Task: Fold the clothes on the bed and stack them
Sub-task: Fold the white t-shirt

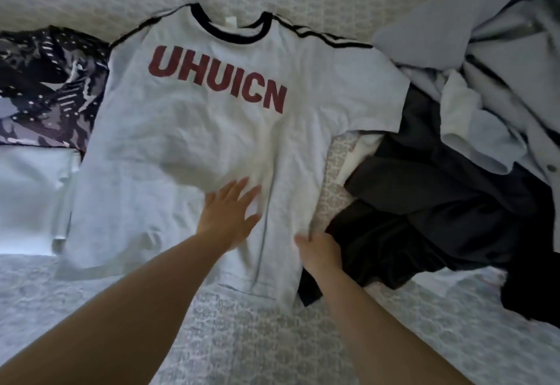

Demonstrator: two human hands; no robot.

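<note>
White t-shirt (212, 130) lies face up and spread flat mid-bed (242, 324), collar at the far side, hem toward the person, red "UHUICN" print across the chest, dark stripes on the shoulders. Left hand (231, 213) rests flat on the lower front, fingers straight and spread, pressing the cloth. Right hand (318, 248) sits at the shirt's right side edge near the hem, fingers curled, pinching the fabric there. Left edge of the shirt overlaps a folded white garment (27, 197) and runs just beside a dark patterned garment (45, 88). Right sleeve edge touches a black garment (424, 218), which lies against the right hand. Pale blue clothes (500, 97) are heaped at the far right, over the black one. Bare patterned bed cover shows beyond the collar and along the near side under both forearms.
</note>
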